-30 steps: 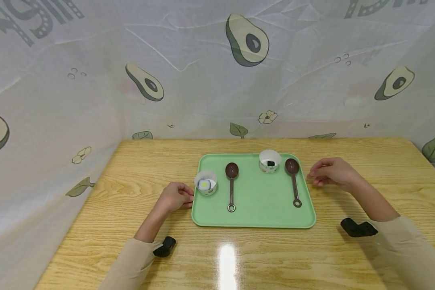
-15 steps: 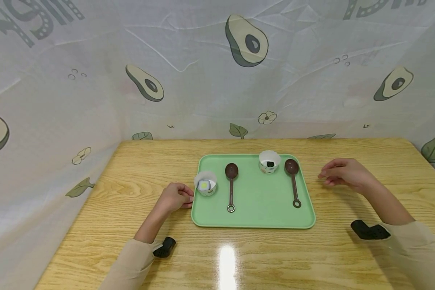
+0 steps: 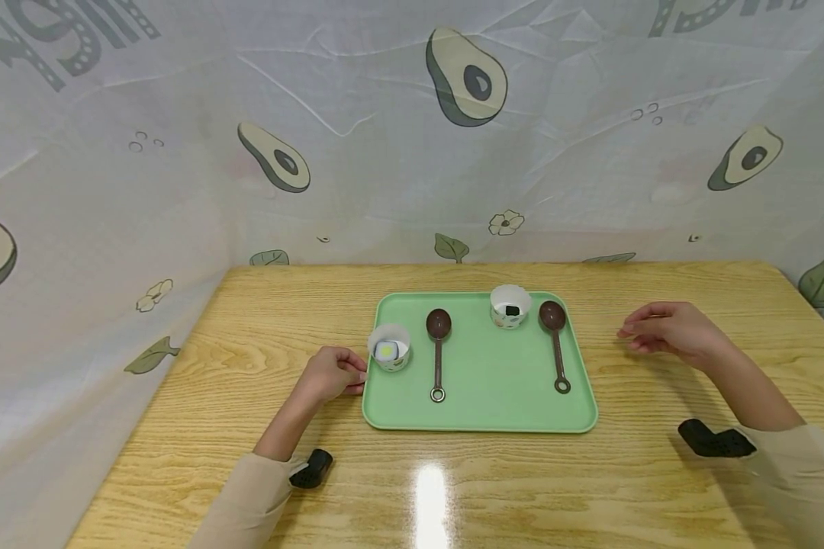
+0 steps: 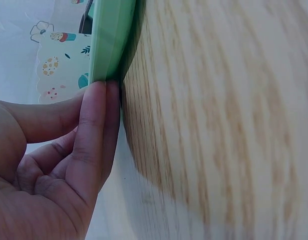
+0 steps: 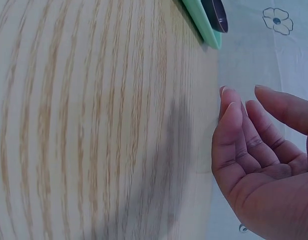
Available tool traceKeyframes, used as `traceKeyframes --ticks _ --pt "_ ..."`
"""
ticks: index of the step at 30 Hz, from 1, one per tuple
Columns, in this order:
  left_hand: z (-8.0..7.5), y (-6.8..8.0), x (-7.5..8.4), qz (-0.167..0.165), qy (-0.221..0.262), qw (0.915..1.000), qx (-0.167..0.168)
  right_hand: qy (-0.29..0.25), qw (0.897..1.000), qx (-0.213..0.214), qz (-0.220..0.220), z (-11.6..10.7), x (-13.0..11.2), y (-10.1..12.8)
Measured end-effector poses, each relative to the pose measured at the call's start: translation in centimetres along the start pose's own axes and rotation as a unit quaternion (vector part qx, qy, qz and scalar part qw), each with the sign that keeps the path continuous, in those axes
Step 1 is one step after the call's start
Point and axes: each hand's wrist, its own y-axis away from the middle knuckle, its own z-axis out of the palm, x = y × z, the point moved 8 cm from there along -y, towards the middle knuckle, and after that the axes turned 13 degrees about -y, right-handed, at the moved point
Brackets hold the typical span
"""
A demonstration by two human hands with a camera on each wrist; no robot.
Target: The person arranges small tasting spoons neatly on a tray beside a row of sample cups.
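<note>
My left hand (image 3: 334, 374) is at the left edge of a light green tray (image 3: 494, 412); in the left wrist view its thumb and fingertips pinch the rim. Beside it on the tray stands a white patterned paper cup (image 3: 393, 362) with a small pale block (image 3: 387, 350) inside. A dark brown spoon (image 3: 439, 326) lies to its right. Farther back is another patterned paper cup (image 3: 510, 316) holding a small black block (image 3: 513, 310), next to a second brown spoon (image 3: 553, 317). My right hand (image 3: 673, 332) hovers right of the tray, fingers loosely bent and holding nothing.
Everything stands on a wood-grain table (image 3: 508, 488). A white cloth (image 3: 357, 168) printed with avocados hangs behind and along the left side. Black wrist devices (image 3: 716, 440) sit at both sleeves.
The right hand has drawn away from the tray's right edge, moving to the right. My left hand, the tray and the things on it have stayed in place.
</note>
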Motion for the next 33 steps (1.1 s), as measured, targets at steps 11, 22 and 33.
traceKeyframes --ticks 11,22,33 --pt "0.0 0.0 0.0 -0.003 -0.003 1.0 0.001 -0.001 1.0 0.003 0.002 -0.5 0.1 0.2" --pt "0.0 0.0 0.0 -0.005 -0.004 1.0 0.001 -0.027 1.0 0.002 0.003 -0.9 0.1 0.3" --pt "0.0 0.0 -0.1 -0.002 -0.011 0.9999 0.0 0.057 0.994 0.067 -0.064 -3.1 0.5 -0.4"
